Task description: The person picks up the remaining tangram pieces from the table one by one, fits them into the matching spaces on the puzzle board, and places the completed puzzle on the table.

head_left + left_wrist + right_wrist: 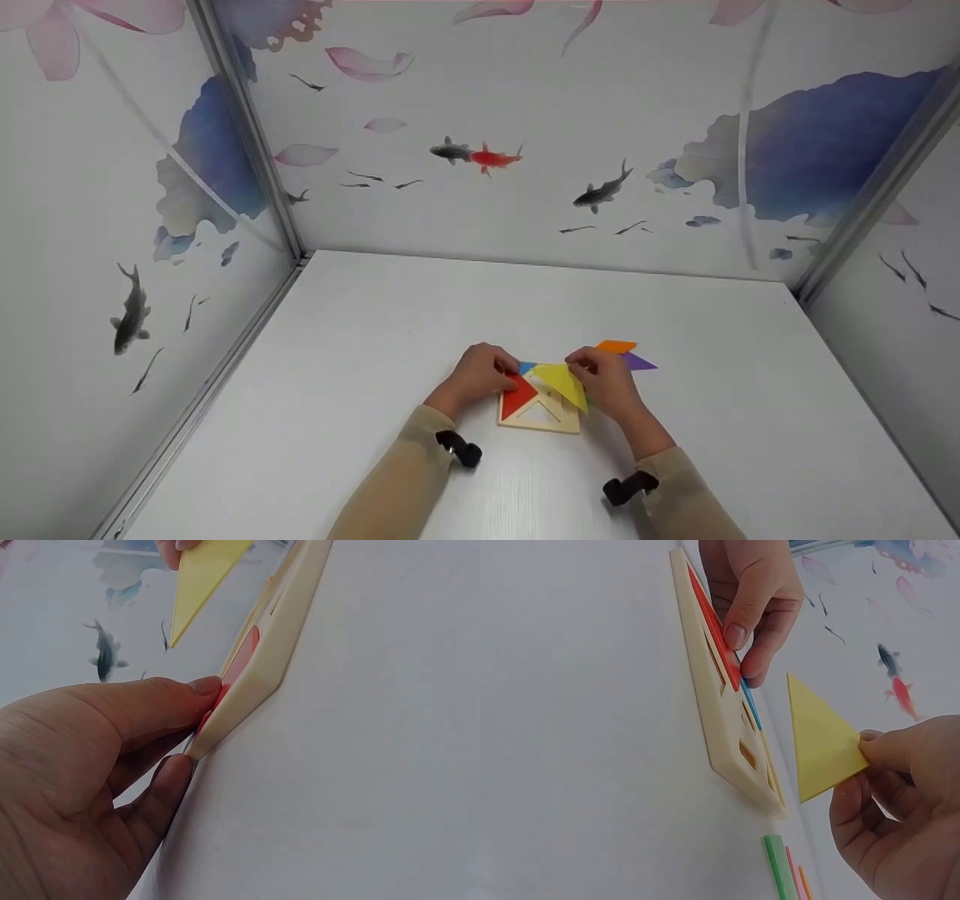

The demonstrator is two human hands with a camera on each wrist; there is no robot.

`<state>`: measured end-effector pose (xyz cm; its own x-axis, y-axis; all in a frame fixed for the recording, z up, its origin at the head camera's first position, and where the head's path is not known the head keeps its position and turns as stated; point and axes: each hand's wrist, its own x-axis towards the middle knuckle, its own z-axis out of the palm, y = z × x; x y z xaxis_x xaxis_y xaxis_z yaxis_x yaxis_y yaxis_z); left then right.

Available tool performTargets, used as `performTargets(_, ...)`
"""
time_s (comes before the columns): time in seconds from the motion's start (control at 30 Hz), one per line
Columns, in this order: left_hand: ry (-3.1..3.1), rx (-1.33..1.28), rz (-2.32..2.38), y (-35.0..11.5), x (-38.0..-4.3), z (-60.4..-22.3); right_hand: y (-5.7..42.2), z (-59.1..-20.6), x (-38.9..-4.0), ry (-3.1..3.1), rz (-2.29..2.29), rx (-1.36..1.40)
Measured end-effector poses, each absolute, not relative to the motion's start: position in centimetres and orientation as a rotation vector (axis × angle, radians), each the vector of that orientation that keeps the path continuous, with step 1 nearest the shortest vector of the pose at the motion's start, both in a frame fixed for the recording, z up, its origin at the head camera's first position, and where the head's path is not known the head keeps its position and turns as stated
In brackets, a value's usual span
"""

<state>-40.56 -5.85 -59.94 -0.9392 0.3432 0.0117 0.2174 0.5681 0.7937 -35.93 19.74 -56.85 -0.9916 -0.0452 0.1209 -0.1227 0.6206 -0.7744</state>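
Note:
A pale wooden tangram tray [566, 422] lies on the white table, with a red triangle [517, 399] and a blue piece [527, 367] in its upper left part. My left hand [484, 369] holds the tray at that corner; its thumb rests on the red triangle and a fingertip touches the tray's edge [244, 701]. Between thumb and fingers my right hand [606, 379] pinches a yellow triangle [825, 742], tilted and raised over the tray's right side. Cut-out hollows show in the tray's bare part [727, 724].
Right of the tray, partly behind my right hand, lie an orange piece [617, 346] and a purple piece [637, 362]. The right wrist view shows a green piece [781, 866] beyond the tray's end. Printed panels [525, 90] enclose the table [390, 322].

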Motion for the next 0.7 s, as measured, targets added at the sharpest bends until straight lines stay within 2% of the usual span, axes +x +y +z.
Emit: performTargets(0.7,2.644,0.465,1.315,-5.83,-40.61,-59.71,19.27,-56.68,-35.75,-2.807,1.357,0.085)
